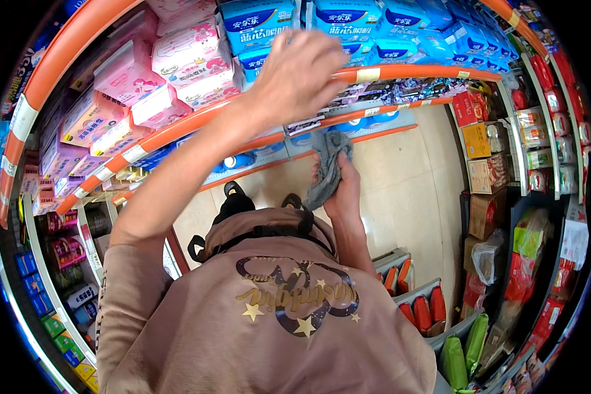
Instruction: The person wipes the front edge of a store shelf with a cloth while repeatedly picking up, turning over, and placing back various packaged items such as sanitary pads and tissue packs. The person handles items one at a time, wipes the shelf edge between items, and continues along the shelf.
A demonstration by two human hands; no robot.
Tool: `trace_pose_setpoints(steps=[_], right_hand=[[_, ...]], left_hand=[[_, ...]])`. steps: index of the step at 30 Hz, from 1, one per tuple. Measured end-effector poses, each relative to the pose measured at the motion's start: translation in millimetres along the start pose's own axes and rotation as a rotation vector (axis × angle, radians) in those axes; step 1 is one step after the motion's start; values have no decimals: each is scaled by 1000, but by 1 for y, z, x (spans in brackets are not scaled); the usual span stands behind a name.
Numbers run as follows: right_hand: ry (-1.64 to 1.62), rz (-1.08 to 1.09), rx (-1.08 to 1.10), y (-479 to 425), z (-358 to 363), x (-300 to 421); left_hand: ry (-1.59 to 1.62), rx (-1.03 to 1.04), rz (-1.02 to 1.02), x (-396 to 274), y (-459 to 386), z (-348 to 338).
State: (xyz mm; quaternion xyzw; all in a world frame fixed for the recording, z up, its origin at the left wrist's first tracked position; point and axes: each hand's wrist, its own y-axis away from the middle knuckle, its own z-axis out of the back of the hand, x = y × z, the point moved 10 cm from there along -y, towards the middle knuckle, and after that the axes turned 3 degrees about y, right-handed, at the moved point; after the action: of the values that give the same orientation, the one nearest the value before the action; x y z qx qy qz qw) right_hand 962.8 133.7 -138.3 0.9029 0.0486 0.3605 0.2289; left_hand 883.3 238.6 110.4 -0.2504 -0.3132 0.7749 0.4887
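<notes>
My left hand (pixel 300 74) is raised in front of the blue packs of sanitary pads (pixel 258 24) on the shelf. Its fingers are bent and blurred, and whether they touch a pack I cannot tell. Lower down, my right hand (pixel 342 182) grips a crumpled grey cloth (pixel 327 167) over the tiled floor, near the lower shelves. Left of the blue packs stand stacked pink and white packs (pixel 192 54). An orange shelf edge (pixel 394 73) with price tags runs below the packs.
Dark patterned packs (pixel 399 93) fill a lower shelf, with blue bottles (pixel 244 160) beneath. Cardboard boxes (pixel 486 214) are stacked at the right. Racks with red packs (pixel 422 310) and green packs (pixel 455 362) stand at the lower right. Tiled floor (pixel 409 197) shows between the shelves.
</notes>
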Motion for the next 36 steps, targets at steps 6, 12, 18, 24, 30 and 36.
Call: trace_pose_setpoints(steps=[6,12,18,24,30,36], right_hand=[[-248,159,-78,-10,11,22],[-329,219,-25,-16,-10,34],[-211,152,53,-20,-16,10],[42,195,-35,-14,-8,1],[531,326,-75,0,-12,13],[1144,559,-5,10,-43,15]], left_hand=[[472,231,377,-46,101,-20],[792,932,672,-103,182,-90],[1029,839,1043,-86,217,-107],[1200,510,1192,-68,228,-106],[1337,199,1190,-54,222,-96],[1396,182,1162,-45,216,-90]])
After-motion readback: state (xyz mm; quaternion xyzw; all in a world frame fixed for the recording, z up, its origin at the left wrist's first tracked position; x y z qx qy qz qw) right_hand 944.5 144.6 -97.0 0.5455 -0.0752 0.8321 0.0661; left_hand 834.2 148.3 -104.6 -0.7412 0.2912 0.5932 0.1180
